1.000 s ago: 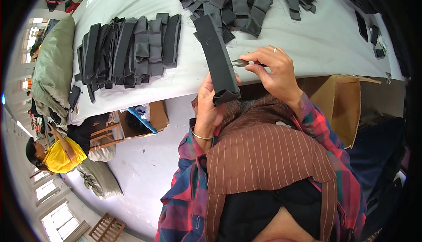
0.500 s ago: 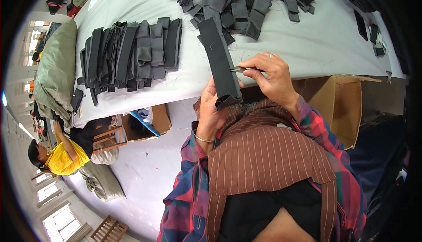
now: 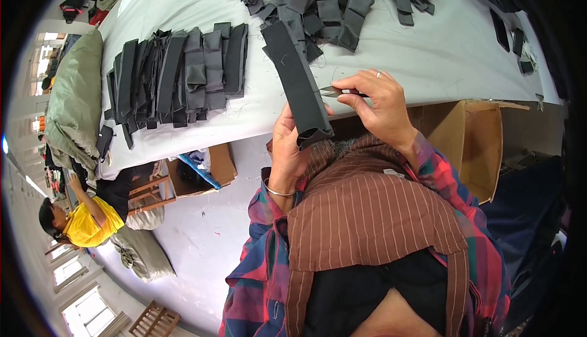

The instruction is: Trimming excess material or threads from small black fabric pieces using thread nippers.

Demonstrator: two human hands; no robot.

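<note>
A long dark grey fabric strip [image 3: 295, 83], folded at its near end, is gripped from below by my left hand [image 3: 288, 144]. It slants away toward the far left, above the edge of the white-covered table. Between the thumb and index finger of my right hand [image 3: 379, 101] are small metal thread snips [image 3: 333, 91]. Their pointed blades come up close to the strip's right edge; whether they touch it I cannot tell. Further left on the table lies a row of stacked dark strips [image 3: 174, 77]. A loose heap of similar strips [image 3: 330, 7] spreads out beyond my hands.
A brown cardboard box [image 3: 468, 147] stands under the table at right, another box [image 3: 221, 166] at left. A large grey-green sack [image 3: 73, 92] leans by the table's left end. A person in yellow [image 3: 92, 222] works at far left. Small black pieces [image 3: 518, 42] lie at far right.
The fabric strip and my left hand have shifted slightly to the left. The snips' blades now show more plainly, a little further from the strip. My right hand stays nearly in place.
</note>
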